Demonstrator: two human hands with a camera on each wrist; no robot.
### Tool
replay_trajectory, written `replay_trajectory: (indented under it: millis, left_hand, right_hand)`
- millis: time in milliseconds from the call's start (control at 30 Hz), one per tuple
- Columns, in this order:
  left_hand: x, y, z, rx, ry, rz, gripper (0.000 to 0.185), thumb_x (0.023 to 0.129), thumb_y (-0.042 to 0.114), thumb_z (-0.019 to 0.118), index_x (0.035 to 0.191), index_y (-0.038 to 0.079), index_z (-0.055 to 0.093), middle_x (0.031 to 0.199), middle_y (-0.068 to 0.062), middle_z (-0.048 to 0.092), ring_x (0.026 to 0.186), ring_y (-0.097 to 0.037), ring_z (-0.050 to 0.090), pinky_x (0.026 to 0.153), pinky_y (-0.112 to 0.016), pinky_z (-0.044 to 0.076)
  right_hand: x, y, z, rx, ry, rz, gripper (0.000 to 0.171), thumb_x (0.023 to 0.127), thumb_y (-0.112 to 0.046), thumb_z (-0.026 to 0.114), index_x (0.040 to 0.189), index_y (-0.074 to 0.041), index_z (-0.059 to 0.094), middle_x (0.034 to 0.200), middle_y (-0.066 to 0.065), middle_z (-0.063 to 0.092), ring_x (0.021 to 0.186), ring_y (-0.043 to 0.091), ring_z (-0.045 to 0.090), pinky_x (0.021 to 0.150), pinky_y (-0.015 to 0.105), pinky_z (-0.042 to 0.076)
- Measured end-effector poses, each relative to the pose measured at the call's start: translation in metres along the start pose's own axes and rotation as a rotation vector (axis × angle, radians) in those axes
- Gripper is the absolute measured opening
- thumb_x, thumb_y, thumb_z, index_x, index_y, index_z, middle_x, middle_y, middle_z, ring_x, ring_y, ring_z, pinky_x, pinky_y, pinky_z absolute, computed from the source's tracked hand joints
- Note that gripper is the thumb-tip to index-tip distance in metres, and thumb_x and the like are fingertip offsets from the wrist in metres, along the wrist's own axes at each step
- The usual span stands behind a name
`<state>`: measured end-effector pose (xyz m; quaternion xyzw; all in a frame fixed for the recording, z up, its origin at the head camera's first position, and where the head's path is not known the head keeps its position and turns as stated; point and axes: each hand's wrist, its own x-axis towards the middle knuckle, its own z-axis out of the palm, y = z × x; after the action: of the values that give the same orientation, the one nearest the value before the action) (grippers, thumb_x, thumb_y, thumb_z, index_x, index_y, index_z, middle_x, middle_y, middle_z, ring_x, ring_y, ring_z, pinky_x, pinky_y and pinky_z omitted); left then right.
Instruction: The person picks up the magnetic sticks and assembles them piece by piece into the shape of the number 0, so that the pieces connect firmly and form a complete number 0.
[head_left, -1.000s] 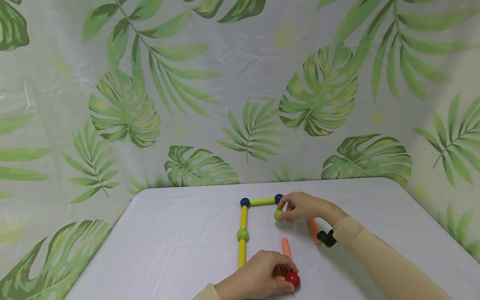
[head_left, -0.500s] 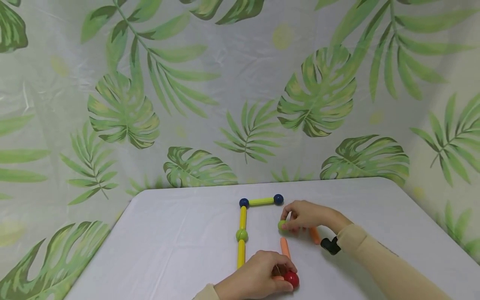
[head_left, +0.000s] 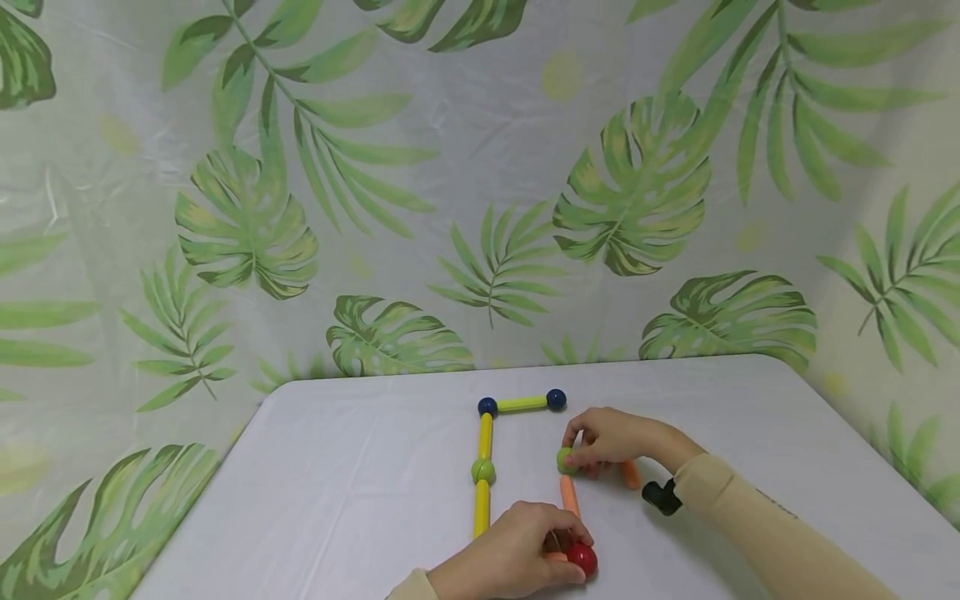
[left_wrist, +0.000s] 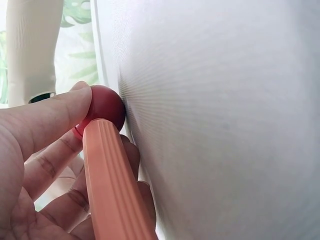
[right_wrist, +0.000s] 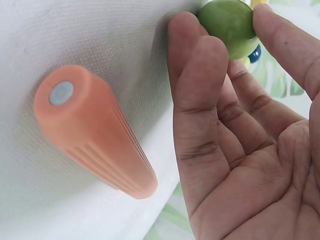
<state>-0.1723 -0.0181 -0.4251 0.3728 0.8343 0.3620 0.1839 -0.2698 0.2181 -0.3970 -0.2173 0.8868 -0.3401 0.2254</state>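
While both hands sit low on the white table [head_left: 360, 467], here's how it all lies:

Left hand: the left hand [head_left: 517, 554] is at the near edge, fingers curled round a red ball [head_left: 582, 558] and the near end of an orange rod [head_left: 571, 495]. In the left wrist view the thumb [left_wrist: 45, 120] presses the ball's top and the rod runs along the fingers, its tip touching the ball.

Right hand: the right hand [head_left: 611, 437] is right of centre, pinching a green ball [head_left: 565, 460] between thumb and fingertips [right_wrist: 187, 37]. The other fingers are only loosely bent, palm open toward the wrist camera.

Green ball: on the table just at the far end of that orange rod. Can't tell if they actually touch.

Second orange rod: another orange rod [head_left: 630, 473] lies flat under the right hand, on its near right side, not held. The right wrist view shows a grey disc in its end.

Yellow chain: left of the hands, a blue ball [head_left: 487, 407] joins a short yellow rod [head_left: 522, 404] going right to a second blue ball [head_left: 556, 399]. A yellow rod [head_left: 486, 435] comes near from the first blue ball to another green ball [head_left: 483, 472], then one more yellow rod [head_left: 482, 507] ends beside the left hand.

Wrist: black camera mount [head_left: 662, 496] on the right sleeve.

Backdrop: leaf-print curtain [head_left: 247, 217] behind the table.
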Motion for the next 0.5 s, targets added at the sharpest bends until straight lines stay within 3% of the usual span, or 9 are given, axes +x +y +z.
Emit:
replay_trajectory:
  millis: [500]
  left_hand:
    - [0.0000,-0.0010,0.0007,-0.055,-0.001,-0.033,0.024,0.091,0.016,0.087,0.113,0.022,0.077,0.092,0.019,0.069,0.082,0.007,0.057,0.076,-0.014,0.052]
  right_hand:
    - [0.0019,-0.0030,0.0048,-0.011,-0.003,0.018,0.014,0.100,-0.027,0.078,0.104,-0.014,0.074,0.081,0.003,0.075,0.072,0.015,0.067,0.070,0.033,0.054]
